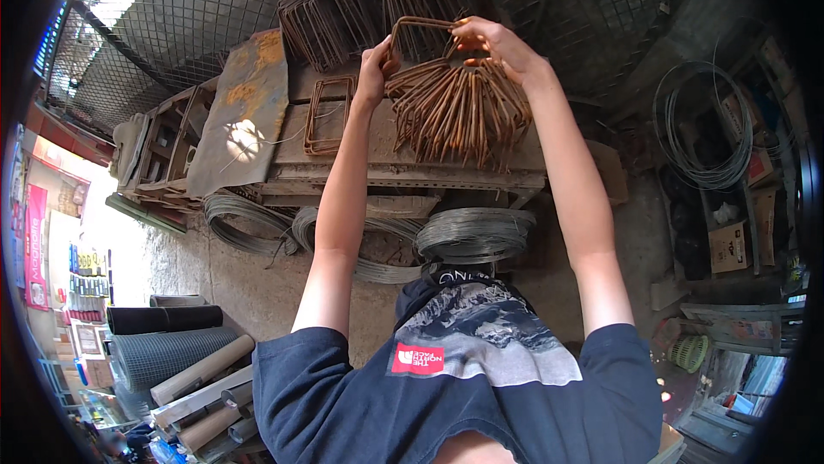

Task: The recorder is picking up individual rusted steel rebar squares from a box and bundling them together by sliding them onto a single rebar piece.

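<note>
Left hand (372, 65) and right hand (491, 42) both gripping one rusty rectangular stirrup (421, 26) — lifted above fanned stirrup bundle (459, 112) on steel workbench (412, 174). Loose stirrup (327, 116) flat beside left wrist. Darker stirrup stacks (330, 18) behind; wire coils (475, 234) beneath — probably binding wire.

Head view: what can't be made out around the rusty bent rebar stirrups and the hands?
- Left hand: its palm faces away, so the fingers' grip on the single rusty bent rebar stirrup is hidden.
- Fanned bundle of rusty rebar stirrups: the count is unreadable because the bars overlap; the right hand covers its top.
- Rusty metal workbench: its far edge is hidden behind the stirrup stacks.
- Grey wire coils beneath: partly hidden by the bench and the person's shirt.
</note>
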`<action>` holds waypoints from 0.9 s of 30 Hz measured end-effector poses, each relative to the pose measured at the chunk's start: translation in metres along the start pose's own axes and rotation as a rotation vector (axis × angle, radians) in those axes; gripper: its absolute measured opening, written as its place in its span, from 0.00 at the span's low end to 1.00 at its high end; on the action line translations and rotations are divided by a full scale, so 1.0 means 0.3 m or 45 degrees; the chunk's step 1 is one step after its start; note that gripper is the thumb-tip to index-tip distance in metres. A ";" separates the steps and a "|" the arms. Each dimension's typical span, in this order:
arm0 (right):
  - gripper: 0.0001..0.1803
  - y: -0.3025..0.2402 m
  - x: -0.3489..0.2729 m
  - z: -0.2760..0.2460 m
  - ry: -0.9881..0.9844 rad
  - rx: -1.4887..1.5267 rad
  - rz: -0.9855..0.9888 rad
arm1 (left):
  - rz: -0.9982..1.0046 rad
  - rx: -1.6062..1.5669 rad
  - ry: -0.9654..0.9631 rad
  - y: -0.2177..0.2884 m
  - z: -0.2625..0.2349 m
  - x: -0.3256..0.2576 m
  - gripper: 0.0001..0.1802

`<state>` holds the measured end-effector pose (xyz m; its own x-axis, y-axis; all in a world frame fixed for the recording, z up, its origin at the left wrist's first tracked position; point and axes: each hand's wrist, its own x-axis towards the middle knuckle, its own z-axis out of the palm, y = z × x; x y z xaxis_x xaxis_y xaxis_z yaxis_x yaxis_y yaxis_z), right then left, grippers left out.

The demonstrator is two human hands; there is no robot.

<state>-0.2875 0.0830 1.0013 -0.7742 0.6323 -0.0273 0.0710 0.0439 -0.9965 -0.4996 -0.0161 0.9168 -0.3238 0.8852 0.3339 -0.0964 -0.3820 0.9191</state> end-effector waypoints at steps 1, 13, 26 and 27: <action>0.23 -0.008 -0.005 0.005 -0.069 0.080 -0.009 | -0.066 -0.095 0.049 -0.006 -0.002 -0.006 0.25; 0.15 0.003 0.012 0.028 0.052 -0.040 -0.020 | -0.096 -0.152 -0.051 -0.098 -0.087 -0.036 0.24; 0.12 0.028 0.033 0.021 0.141 0.007 0.005 | -0.114 0.445 0.195 -0.085 -0.050 -0.095 0.35; 0.12 0.020 0.030 0.028 0.139 0.007 0.001 | -0.127 0.445 0.177 -0.075 -0.063 -0.092 0.34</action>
<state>-0.2994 0.0824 0.9944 -0.7013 0.7126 -0.0194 0.0674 0.0392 -0.9970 -0.5064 -0.0371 0.8830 -0.4559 0.8599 0.2296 0.1845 -0.1611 0.9695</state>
